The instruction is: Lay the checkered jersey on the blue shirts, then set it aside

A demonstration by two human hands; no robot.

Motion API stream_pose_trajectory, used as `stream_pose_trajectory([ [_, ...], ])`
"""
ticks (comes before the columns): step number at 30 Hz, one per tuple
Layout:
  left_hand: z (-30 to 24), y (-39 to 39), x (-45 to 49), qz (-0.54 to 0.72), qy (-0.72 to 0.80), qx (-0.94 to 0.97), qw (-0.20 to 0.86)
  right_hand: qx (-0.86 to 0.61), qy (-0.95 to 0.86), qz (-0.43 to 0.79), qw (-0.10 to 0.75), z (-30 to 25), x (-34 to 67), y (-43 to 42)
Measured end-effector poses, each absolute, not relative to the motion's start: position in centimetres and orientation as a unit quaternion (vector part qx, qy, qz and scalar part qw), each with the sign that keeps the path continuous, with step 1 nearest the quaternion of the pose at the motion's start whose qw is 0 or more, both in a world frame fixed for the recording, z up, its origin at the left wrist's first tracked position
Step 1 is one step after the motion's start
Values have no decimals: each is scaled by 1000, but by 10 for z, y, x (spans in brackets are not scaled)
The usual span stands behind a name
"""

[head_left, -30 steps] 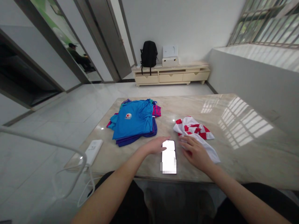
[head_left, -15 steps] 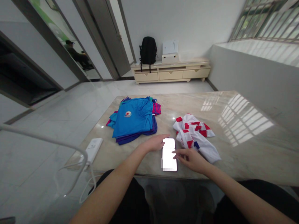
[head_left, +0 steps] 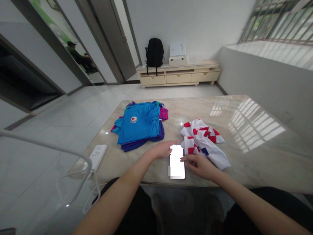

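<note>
A phone (head_left: 177, 162) with a bright white screen lies flat near the front edge of the marble table (head_left: 244, 156). My left hand (head_left: 161, 149) rests open on the table, its fingertips touching the phone's top left corner. On the phone's right side my right hand (head_left: 198, 164) has its fingers loosely curled, one fingertip reaching onto the screen's right edge; nothing is held. A crumpled red-and-white checked shirt (head_left: 204, 141) lies just behind my right hand. A stack of folded shirts, blue one on top (head_left: 140, 125), sits left of centre.
A white power bank (head_left: 97, 153) with a white cable lies at the table's left front corner. Beyond the table stand a low cream cabinet (head_left: 179, 76), a black backpack (head_left: 154, 54) and a white box. A person sits in the far doorway at left.
My right hand left the checked shirt and moved left and toward me to the phone's right edge. The shirt lies more spread out. My left hand stayed at the phone.
</note>
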State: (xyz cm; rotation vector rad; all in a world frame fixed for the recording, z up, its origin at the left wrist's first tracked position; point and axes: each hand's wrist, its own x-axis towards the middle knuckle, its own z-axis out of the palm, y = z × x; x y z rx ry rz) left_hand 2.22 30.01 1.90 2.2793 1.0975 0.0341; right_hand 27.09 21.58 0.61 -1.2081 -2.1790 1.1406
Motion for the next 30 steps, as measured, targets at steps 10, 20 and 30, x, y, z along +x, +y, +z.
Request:
stream_pose_trajectory([
  [10,20,300,21,31,391,867,308,-440,-788,383,197,2,273,217],
  [20,20,300,20,32,388,867,310,-410,-766,458,189,10,270,214],
  [30,20,300,20,25,389,869,305,-428,-769,430,201,6,272,216],
])
